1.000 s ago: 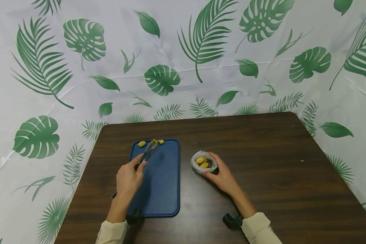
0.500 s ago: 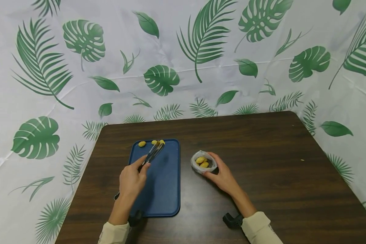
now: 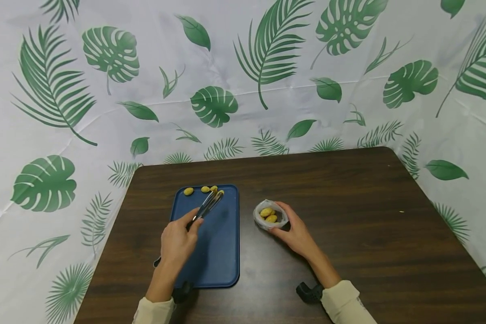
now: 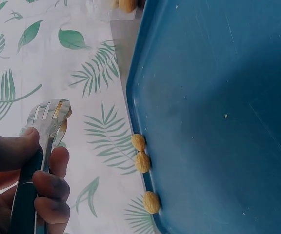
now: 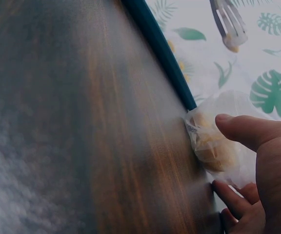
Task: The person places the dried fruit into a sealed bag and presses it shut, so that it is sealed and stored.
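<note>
My left hand (image 3: 180,240) grips metal tongs (image 3: 208,206) above the blue tray (image 3: 216,265). In the left wrist view, the slotted tong tips pinch a yellowish nut-like piece (image 4: 61,110), mostly covered by the metal. Three oval, wrinkled, walnut-like pieces (image 4: 150,202) lie along the tray's far edge. My right hand (image 3: 296,235) holds a small translucent plastic bag (image 3: 259,220) upright on the table, thumb on the near side and fingers round the far right. Several similar yellow pieces (image 3: 267,212) lie inside the open bag; some are partly hidden.
The tray stands on the left part of a dark wooden table (image 3: 348,193), a short gap from the bag. A small yellow scrap (image 3: 401,212) lies on the table's right side. Behind hangs a white cloth with green leaves (image 3: 214,105).
My left hand has moved slightly right and nearer with the tongs, carrying one nut-like piece off the tray's far edge. The right hand and bag have stayed put.
</note>
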Action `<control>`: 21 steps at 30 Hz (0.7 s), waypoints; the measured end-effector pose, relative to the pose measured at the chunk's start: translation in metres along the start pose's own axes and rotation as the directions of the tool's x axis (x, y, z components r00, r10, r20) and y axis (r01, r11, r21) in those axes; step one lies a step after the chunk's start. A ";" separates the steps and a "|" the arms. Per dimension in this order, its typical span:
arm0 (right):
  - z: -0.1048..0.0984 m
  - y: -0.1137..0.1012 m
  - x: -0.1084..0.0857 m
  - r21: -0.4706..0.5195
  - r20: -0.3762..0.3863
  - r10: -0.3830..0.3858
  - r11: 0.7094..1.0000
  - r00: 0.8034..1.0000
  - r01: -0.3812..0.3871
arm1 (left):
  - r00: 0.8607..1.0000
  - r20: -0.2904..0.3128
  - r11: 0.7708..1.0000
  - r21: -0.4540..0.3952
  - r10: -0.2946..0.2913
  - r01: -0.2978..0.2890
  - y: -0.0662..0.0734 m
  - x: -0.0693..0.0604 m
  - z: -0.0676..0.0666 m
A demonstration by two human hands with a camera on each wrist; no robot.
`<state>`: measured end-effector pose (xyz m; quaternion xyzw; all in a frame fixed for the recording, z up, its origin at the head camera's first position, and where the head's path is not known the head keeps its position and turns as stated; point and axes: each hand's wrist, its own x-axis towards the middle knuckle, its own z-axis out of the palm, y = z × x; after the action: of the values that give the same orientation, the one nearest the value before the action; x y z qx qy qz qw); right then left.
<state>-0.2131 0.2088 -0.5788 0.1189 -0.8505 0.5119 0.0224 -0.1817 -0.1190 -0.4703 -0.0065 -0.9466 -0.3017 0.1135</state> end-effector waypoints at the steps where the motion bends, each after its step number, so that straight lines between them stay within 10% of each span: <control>1: 0.000 0.000 0.000 0.000 0.000 -0.001 1.000 1.000 0.001 | 1.000 0.003 1.000 0.003 -0.005 0.005 0.001 0.000 0.000; 21: -0.001 -0.001 0.000 0.002 -0.003 -0.010 1.000 1.000 0.010 | 0.999 0.040 1.000 -0.010 0.025 -0.024 0.010 -0.004 0.001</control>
<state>-0.2126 0.2090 -0.5779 0.1226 -0.8494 0.5126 0.0262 -0.1776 -0.1103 -0.4662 -0.0246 -0.9470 -0.3048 0.0983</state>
